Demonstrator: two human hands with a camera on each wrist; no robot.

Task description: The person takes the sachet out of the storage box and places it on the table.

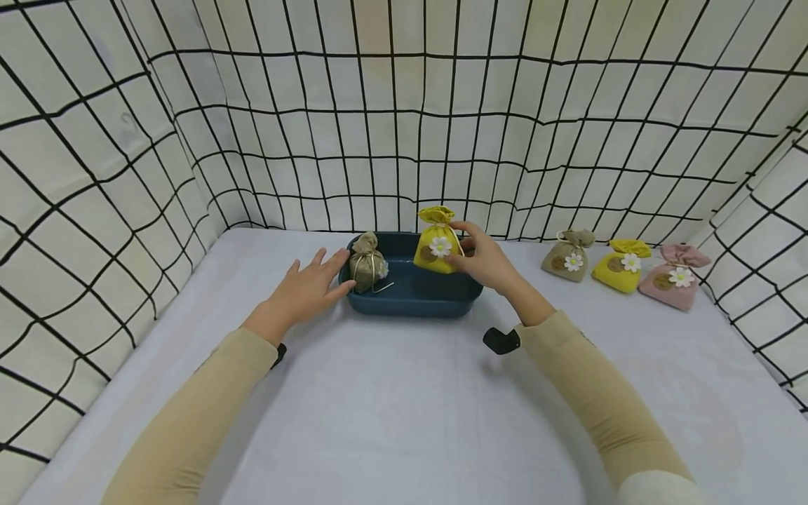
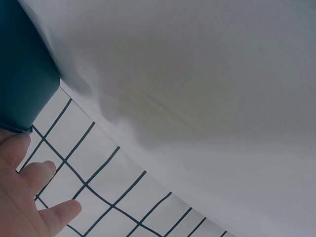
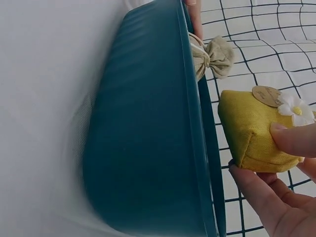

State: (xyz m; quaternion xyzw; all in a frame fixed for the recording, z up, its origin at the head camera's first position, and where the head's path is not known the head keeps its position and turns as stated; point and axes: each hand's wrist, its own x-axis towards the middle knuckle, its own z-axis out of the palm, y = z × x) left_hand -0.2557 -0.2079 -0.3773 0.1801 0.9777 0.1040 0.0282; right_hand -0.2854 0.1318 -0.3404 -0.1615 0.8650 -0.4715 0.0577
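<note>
A yellow drawstring pouch (image 1: 434,251) with a white daisy is pinched between the thumb and fingers of my right hand (image 1: 482,258), above the right half of a dark teal basin (image 1: 410,307). In the right wrist view the pouch (image 3: 252,133) hangs past the basin's rim (image 3: 197,128). My left hand (image 1: 306,287) rests at the basin's left end with straight, spread fingers, its fingertips at the rim. Inside that end stands a khaki drawstring pouch (image 1: 364,265), tied with a cord. The left wrist view shows the left hand's fingers (image 2: 39,175) by the basin's edge (image 2: 29,74).
To the right on the white table (image 1: 410,407) lie three more pouches in a row: khaki (image 1: 567,256), yellow (image 1: 621,266) and pink (image 1: 674,278). A black wire grid (image 1: 398,112) over white cloth encloses the back and sides.
</note>
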